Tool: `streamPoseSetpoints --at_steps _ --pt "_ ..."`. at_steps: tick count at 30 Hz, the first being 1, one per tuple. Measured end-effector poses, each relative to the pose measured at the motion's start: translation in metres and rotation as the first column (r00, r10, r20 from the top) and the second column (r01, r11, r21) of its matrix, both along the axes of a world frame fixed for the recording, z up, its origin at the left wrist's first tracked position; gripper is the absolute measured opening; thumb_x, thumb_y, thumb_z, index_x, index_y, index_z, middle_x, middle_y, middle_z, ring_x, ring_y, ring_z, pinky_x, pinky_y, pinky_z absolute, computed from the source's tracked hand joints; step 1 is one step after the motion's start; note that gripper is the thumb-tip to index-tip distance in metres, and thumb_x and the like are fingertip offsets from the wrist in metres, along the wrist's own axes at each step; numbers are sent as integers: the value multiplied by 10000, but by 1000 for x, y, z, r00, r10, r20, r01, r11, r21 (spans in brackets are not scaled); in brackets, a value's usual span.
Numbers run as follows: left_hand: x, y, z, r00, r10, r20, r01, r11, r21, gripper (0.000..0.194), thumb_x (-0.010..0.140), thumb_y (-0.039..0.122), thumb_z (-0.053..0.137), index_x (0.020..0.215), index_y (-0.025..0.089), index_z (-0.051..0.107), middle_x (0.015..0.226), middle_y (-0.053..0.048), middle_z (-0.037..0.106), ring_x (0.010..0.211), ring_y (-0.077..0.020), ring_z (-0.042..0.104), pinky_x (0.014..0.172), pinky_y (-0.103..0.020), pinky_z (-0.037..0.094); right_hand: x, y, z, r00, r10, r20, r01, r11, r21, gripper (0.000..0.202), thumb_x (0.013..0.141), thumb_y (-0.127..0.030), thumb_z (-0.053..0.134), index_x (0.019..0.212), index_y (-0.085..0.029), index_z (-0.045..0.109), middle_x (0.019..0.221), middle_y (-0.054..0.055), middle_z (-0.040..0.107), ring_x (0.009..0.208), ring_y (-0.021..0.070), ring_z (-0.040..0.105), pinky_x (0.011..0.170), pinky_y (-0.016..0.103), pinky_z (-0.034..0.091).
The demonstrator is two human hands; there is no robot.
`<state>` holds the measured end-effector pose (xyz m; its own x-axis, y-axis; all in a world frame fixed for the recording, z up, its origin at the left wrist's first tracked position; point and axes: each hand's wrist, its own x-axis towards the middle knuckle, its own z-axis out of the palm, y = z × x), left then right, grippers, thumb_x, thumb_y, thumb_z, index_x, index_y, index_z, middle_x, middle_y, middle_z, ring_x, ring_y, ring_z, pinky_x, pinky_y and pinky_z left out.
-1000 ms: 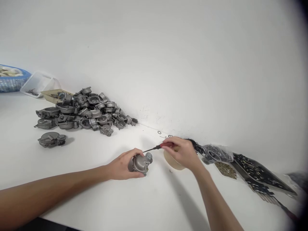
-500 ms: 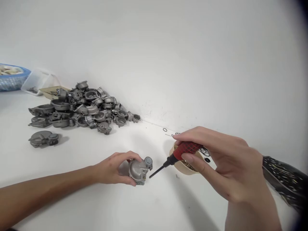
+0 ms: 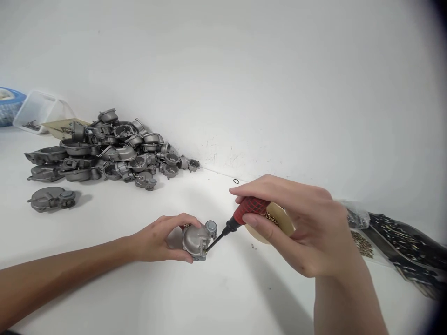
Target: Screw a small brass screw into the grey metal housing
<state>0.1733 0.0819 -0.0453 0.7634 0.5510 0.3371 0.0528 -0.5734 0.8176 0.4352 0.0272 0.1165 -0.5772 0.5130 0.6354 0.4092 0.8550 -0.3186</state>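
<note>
**Screwdriver tip at the casting, mid-worktop**

The left hand [image 3: 157, 239] fingers clamp a grey casting [image 3: 196, 239] on the worktop [image 3: 146, 298]; open surface lies toward the near edge. The right hand [image 3: 300, 228] fingers grip a red screwdriver [image 3: 240, 216], tip at the casting. A tan bowl [image 3: 284, 225] sits behind it, a heap of castings [image 3: 111, 151] along the far edge.

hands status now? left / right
Left hand: closed on the grey metal casting.
Right hand: closed on the red-handled screwdriver, tip at the casting.

Bright even light, soft shadows, dark vignette rt.
</note>
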Motion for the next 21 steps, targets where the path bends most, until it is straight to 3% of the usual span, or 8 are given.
streamPoseSetpoints --at_steps 15,21 --pt "0 1 -1 1000 4 2 -4 1000 -5 580 806 346 843 1280 285 514 1328 -50 655 1136 -223 656 993 -341 490 -2 -2 -1 999 -8 43 8 1000 -11 399 913 -40 579 1297 -128 643 859 46 708 790 152 648 683 327 545" --pt "0 1 1 1000 8 4 -8 1000 21 571 823 383 821 1286 272 506 1229 -45 681 1034 -206 671 906 -320 517 -13 -9 -2 993 112 34 -108 990 -96 492 917 -5 537 1394 -117 581 1098 86 724 898 139 686 767 306 609"
